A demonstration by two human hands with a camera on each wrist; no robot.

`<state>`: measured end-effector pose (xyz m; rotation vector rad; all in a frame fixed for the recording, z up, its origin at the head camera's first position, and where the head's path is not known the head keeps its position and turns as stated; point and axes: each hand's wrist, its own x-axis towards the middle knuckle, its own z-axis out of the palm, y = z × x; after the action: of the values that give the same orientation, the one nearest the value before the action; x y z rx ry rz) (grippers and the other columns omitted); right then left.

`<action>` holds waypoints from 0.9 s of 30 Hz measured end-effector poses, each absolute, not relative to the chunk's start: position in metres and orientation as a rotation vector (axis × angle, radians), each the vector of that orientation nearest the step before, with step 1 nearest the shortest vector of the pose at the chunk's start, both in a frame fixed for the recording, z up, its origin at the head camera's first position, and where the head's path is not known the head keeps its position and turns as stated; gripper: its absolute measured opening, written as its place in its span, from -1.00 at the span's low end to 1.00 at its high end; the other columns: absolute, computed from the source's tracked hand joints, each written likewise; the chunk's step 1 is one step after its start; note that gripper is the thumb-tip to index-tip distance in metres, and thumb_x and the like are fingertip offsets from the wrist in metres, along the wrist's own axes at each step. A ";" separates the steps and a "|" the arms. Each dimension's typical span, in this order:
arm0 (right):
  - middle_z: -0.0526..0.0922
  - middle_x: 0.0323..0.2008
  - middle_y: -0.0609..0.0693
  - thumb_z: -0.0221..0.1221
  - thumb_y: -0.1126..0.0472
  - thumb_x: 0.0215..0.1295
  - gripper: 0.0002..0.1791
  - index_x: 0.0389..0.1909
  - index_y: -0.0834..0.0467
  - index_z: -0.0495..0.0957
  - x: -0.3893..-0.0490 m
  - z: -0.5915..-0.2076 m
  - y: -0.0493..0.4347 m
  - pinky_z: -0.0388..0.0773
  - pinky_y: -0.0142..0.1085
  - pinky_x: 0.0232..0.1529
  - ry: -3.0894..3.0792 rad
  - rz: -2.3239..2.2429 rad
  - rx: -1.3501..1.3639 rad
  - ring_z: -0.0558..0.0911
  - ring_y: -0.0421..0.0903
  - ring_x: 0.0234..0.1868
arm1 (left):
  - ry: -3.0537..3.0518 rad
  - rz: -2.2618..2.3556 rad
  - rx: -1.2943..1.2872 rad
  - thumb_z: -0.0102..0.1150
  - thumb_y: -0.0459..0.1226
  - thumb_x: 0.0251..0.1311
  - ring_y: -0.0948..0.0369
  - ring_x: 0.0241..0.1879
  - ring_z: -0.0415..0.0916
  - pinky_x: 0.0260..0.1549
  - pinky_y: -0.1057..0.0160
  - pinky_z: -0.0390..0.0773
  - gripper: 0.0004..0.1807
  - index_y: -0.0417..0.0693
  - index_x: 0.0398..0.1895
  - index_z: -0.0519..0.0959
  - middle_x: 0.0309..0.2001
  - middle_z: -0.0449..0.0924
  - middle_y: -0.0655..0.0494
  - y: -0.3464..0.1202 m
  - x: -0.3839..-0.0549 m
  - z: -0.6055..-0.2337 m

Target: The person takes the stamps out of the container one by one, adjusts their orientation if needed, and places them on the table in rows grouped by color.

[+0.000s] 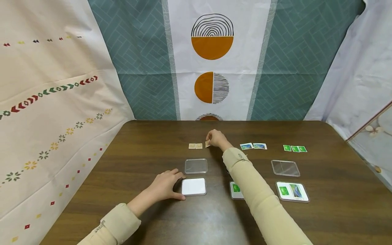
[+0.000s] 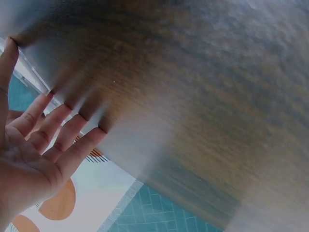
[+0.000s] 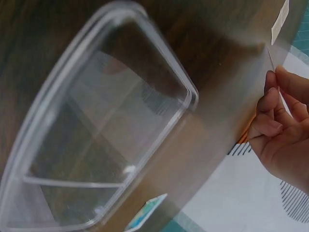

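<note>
My right hand (image 1: 216, 139) is at the back of the table, pinching a small tan stamp (image 1: 207, 143) between thumb and fingertips. In the right wrist view the stamp (image 3: 271, 59) appears edge-on, tilted up. Two more tan stamps (image 1: 195, 146) lie just left of it. Nearer the front, my left hand (image 1: 165, 185) rests beside a clear case with a white insert (image 1: 194, 186), thumb and fingers spread at its left side. The left wrist view shows the fingers (image 2: 72, 133) mostly straight, tips on the tabletop. Behind that case lies a clear lid (image 1: 196, 166).
Blue picture stamps (image 1: 253, 146) and green stamps (image 1: 295, 148) lie rightward. At right, a case with two stamps (image 1: 292, 192) sits before another clear lid (image 1: 285, 168). My right sleeve partly covers a case with a green stamp (image 1: 235, 191). A clear lid (image 3: 111, 121) fills the right wrist view's left.
</note>
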<state>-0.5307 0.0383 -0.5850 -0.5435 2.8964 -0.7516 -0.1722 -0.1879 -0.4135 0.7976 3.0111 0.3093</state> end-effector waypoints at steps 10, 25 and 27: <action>0.64 -0.27 0.00 0.40 0.22 -0.07 -0.83 -0.44 0.02 0.60 -0.443 -0.495 0.028 0.47 -0.12 -0.27 2.854 -0.758 -0.468 0.55 0.01 -0.29 | 3.030 0.309 0.809 0.49 0.12 -0.32 0.06 -0.26 0.53 -0.34 0.04 0.52 -0.28 -0.04 -0.04 0.57 -0.21 0.54 0.10 -0.188 -0.172 -0.415; 0.62 -0.13 0.10 0.16 0.38 0.11 -0.87 -0.29 0.18 0.56 -0.354 -0.404 0.020 0.43 -0.17 -0.16 2.850 -0.610 -0.388 0.52 0.04 -0.15 | 3.029 0.292 0.805 0.47 0.15 -0.33 0.06 -0.25 0.53 -0.30 0.04 0.52 -0.26 -0.02 -0.03 0.56 -0.20 0.54 0.12 -0.188 -0.172 -0.416; 0.61 -0.12 0.11 0.17 0.37 0.11 -0.86 -0.28 0.17 0.55 -0.354 -0.404 0.020 0.42 -0.16 -0.17 2.847 -0.607 -0.384 0.52 0.04 -0.15 | 3.028 0.293 0.801 0.47 0.15 -0.33 0.06 -0.25 0.53 -0.30 0.04 0.52 -0.26 -0.02 -0.03 0.56 -0.20 0.54 0.12 -0.188 -0.172 -0.416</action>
<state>-0.3538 0.0198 -0.4040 -0.3836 2.8473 -0.6068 -0.1723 -0.1881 -0.4160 0.8010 3.0283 0.2935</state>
